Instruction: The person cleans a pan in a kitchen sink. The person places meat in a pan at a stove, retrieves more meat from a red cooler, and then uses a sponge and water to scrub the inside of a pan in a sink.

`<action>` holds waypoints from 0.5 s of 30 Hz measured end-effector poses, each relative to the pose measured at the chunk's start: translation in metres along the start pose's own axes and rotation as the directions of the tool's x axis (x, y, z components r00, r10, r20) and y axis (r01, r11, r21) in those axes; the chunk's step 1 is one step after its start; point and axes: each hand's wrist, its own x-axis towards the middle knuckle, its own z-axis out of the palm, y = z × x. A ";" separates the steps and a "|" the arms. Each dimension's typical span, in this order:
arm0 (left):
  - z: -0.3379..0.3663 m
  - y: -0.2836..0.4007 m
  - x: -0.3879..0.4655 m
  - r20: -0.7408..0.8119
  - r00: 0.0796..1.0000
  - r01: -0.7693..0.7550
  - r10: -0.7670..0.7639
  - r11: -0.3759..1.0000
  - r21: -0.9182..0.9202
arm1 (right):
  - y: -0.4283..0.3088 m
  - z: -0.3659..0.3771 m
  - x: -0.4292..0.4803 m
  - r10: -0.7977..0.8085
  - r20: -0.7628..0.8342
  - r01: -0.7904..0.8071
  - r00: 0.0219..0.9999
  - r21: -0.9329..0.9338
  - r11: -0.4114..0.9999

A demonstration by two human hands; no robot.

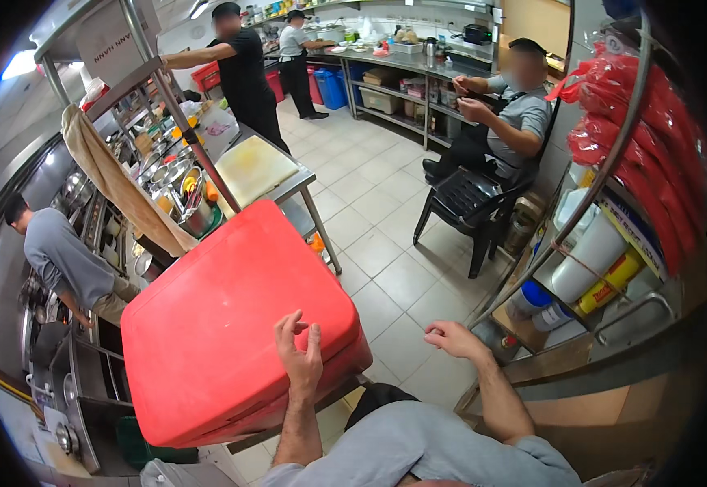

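Observation:
My left hand (299, 356) is raised over the near right edge of a large red plastic cooler box (225, 316). Its fingers are apart and hold nothing; whether it touches the lid cannot be told. The lid lies flat on the box. Out to the right, my right hand (451, 338) hangs in the air above the tiled floor, fingers curled, between the cooler box and a metal storage rack (536, 347). No object shows in it, though its palm side is partly hidden.
A white cutting board (254, 169) lies on a steel table beyond the box. A person sits by a black plastic chair (469, 195); others stand farther off and at the left stoves. Red plastic bags (639, 140) hang at right. A beige towel (122, 176) drapes beside the box.

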 end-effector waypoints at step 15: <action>0.171 0.010 0.060 0.042 0.967 0.231 -0.253 0.788 -0.570 | 0.022 -0.080 0.207 -0.109 0.402 0.243 0.909 -0.300 0.923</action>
